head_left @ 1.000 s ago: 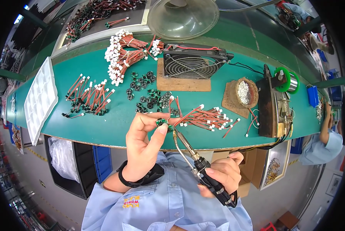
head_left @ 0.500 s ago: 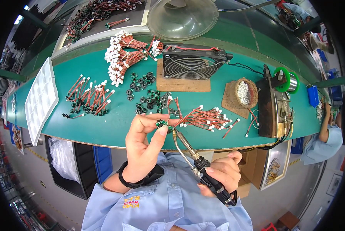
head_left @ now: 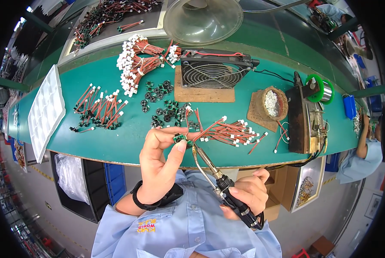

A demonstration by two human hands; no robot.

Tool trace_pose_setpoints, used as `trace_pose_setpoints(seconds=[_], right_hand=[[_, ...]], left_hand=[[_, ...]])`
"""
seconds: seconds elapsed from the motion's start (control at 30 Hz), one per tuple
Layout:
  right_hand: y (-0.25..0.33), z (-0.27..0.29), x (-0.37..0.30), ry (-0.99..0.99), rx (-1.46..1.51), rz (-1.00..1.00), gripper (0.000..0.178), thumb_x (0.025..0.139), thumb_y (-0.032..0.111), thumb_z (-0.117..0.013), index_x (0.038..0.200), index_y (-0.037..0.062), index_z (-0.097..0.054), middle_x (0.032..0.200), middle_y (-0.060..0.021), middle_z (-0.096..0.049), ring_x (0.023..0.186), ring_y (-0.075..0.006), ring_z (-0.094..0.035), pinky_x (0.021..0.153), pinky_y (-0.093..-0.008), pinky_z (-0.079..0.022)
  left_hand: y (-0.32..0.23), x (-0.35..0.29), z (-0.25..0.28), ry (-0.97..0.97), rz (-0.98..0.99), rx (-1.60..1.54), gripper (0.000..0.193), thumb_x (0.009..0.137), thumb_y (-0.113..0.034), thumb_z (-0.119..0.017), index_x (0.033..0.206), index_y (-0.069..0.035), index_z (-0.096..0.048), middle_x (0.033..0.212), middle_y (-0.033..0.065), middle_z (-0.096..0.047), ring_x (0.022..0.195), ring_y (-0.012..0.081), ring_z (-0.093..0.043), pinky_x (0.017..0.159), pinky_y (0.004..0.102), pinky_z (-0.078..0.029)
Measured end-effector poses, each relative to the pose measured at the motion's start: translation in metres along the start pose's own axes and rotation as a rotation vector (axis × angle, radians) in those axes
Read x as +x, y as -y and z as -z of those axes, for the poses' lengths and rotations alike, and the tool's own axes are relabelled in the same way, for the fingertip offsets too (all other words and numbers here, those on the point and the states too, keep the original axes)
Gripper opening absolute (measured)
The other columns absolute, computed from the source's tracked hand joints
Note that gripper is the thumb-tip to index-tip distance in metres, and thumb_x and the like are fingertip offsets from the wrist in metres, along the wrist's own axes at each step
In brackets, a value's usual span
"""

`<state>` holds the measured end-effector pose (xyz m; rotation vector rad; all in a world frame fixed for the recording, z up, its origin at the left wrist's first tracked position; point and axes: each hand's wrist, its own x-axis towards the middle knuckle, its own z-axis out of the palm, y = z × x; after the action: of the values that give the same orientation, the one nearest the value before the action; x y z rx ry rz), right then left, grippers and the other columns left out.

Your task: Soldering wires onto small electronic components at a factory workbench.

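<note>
My left hand [head_left: 160, 157] pinches a small green circuit board [head_left: 179, 138] between thumb and fingers, just above the table's front edge. Red and black wires run by the board near my fingertips. Wrapped around a black soldering iron [head_left: 224, 184] is my right hand [head_left: 249, 193]. The iron points up and to the left, and its tip is at the board's right side; whether they touch is too small to tell. A thin metal tube [head_left: 202, 169] runs along the iron toward its tip. Beyond my hands lie loose wire leads with white connectors [head_left: 233, 132] and several small boards [head_left: 169, 111].
A black fan [head_left: 216, 71] stands on a wooden block, under a clear funnel hood [head_left: 203, 21]. Right of it are a round bowl [head_left: 275, 104] of white bits and a solder spool [head_left: 326, 91]. Bundled leads [head_left: 136, 64], wired boards [head_left: 100, 109] and a white tray [head_left: 46, 112] occupy the left.
</note>
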<state>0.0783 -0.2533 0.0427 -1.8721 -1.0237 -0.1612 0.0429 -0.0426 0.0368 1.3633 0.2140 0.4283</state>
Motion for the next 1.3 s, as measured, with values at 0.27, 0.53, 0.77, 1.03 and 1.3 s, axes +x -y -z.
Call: trace_pose_setpoints(seconds=[0.27, 0.53, 0.77, 1.03, 1.3], right_hand=[[0.001, -0.001, -0.002, -0.016, 0.002, 0.006, 0.044, 0.058, 0.021, -0.079, 0.098, 0.0140, -0.064, 0.080, 0.0022, -0.064, 0.069, -0.0133, -0.058, 0.079, -0.0348, -0.034], [0.001, 0.001, -0.003, -0.035, 0.008, 0.012, 0.043, 0.057, 0.021, -0.079, 0.097, 0.0133, -0.065, 0.079, 0.0019, -0.064, 0.068, -0.0133, -0.058, 0.078, -0.0338, -0.033], [0.000, 0.001, -0.004, -0.040, 0.007, 0.022, 0.043, 0.057, 0.022, -0.079, 0.097, 0.0130, -0.065, 0.078, 0.0018, -0.064, 0.066, -0.0133, -0.058, 0.078, -0.0338, -0.033], [-0.004, 0.011, -0.022, -0.162, -0.044, 0.076, 0.040, 0.066, 0.038, -0.072, 0.095, 0.0124, -0.061, 0.071, 0.0004, -0.060, 0.063, -0.0147, -0.055, 0.080, -0.0407, -0.030], [-0.017, 0.004, -0.036, -0.519, -0.138, -0.029, 0.051, 0.085, 0.053, -0.048, 0.113, 0.0103, -0.048, 0.061, -0.0021, -0.052, 0.063, -0.0139, -0.043, 0.087, -0.0419, -0.024]], left_hand=[[-0.004, 0.000, -0.005, -0.025, 0.000, -0.017, 0.010, 0.087, 0.003, -0.049, 0.091, -0.002, -0.041, 0.108, 0.0165, -0.056, 0.100, 0.0266, -0.060, 0.088, 0.0337, -0.044], [-0.006, 0.000, -0.009, -0.048, 0.016, -0.006, 0.008, 0.089, -0.003, -0.049, 0.089, -0.003, -0.041, 0.105, 0.0164, -0.057, 0.097, 0.0260, -0.061, 0.088, 0.0363, -0.044], [-0.006, 0.000, -0.008, -0.040, 0.008, 0.017, 0.009, 0.089, -0.003, -0.049, 0.090, -0.003, -0.041, 0.105, 0.0167, -0.057, 0.097, 0.0263, -0.061, 0.088, 0.0366, -0.044], [-0.013, 0.005, -0.004, -0.062, 0.141, -0.112, 0.010, 0.090, -0.011, -0.050, 0.087, -0.004, -0.043, 0.097, 0.0164, -0.061, 0.093, 0.0243, -0.060, 0.089, 0.0374, -0.041], [-0.009, 0.007, 0.007, 0.012, 0.237, -0.313, 0.014, 0.090, -0.017, -0.050, 0.088, -0.005, -0.044, 0.093, 0.0177, -0.062, 0.090, 0.0225, -0.058, 0.089, 0.0367, -0.039]])
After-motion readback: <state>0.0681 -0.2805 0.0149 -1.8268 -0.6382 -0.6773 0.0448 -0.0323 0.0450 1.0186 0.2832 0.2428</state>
